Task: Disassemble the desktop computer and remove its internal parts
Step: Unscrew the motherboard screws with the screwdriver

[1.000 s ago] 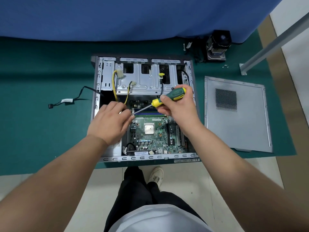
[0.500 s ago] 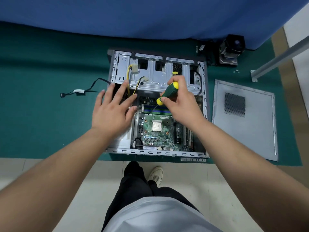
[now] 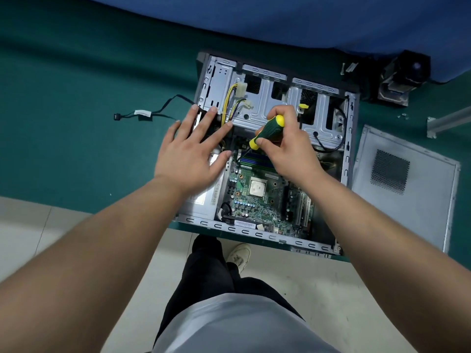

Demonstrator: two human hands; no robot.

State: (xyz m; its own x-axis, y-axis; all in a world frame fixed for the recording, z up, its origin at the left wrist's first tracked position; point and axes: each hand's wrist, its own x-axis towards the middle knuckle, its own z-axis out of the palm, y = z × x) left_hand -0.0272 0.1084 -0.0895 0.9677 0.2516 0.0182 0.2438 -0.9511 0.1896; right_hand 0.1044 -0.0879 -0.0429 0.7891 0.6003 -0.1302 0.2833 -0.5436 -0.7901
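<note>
Open desktop case (image 3: pixel 346 159) lying flat on green counter (image 3: pixel 76 103), near edge overhanging toward the floor. Inside: green motherboard (image 3: pixel 265 200) w/ bare CPU (image 3: pixel 257 187) at centre, blue RAM slots (image 3: pixel 254 160) above it, silver drive cage (image 3: pixel 270 103) across the far end, yellow-black power cables (image 3: pixel 229 100) hanging over the cage's left part. Right hand (image 3: pixel 288 143), grip closed round green-yellow screwdriver (image 3: pixel 267 129); handle tilted up-right, shaft slanting down-left toward the board's upper left corner by the RAM. Tip prob. on a screw there, too small to confirm. Left hand (image 3: pixel 193 149), grip open, fingers spread flat, resting on the case's left side over the grey power supply unit (image 3: pixel 204 200); fingertips reaching the case's left wall and the cage's corner. Removed side panel (image 3: pixel 407 189) w/ mesh vent flat on counter just right of the case. Black cooler w/ fan (image 3: pixel 400 77) at far right by the blue backdrop (image 3: pixel 254 19), a few loose screws (image 3: pixel 402 115) near it. Loose black cable (image 3: pixel 153 113) w/ white tag on counter left of the case. Metal rail (image 3: pixel 448 123) at right edge. Below: dark trousers, white shoe (image 3: pixel 239 256) on tiled floor.
</note>
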